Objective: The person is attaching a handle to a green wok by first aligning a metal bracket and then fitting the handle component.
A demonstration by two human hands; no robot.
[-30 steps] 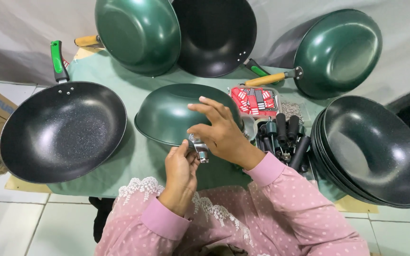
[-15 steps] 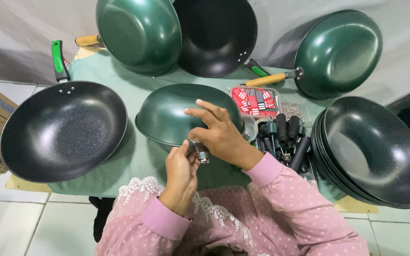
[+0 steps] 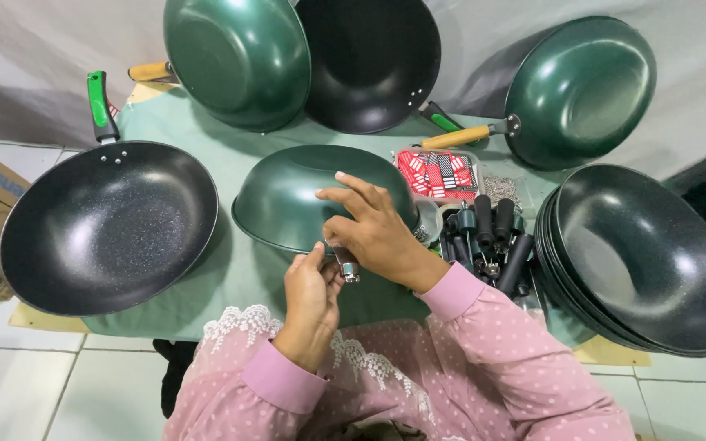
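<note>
green cloth (image 3: 230, 278) covers the table in your head view. your left hand (image 3: 310, 296) pinches a small metal bracket (image 3: 346, 266) at the rim of the upturned green wok (image 3: 304, 196); your right hand (image 3: 377, 233) rests spread on that wok, touching the bracket.

Upturned pan (image 3: 304, 196) centre, handled pan (image 3: 108, 224) left, stacked pans (image 3: 647, 257) right

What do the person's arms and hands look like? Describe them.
Both arms wear long pink sleeves dotted with small white spots, each ending in a plain, deeper pink cuff. The left hand and right hand are bare: no gloves, and no rings or watch can be seen. White lace trim edges the same garment by the left sleeve.
</note>
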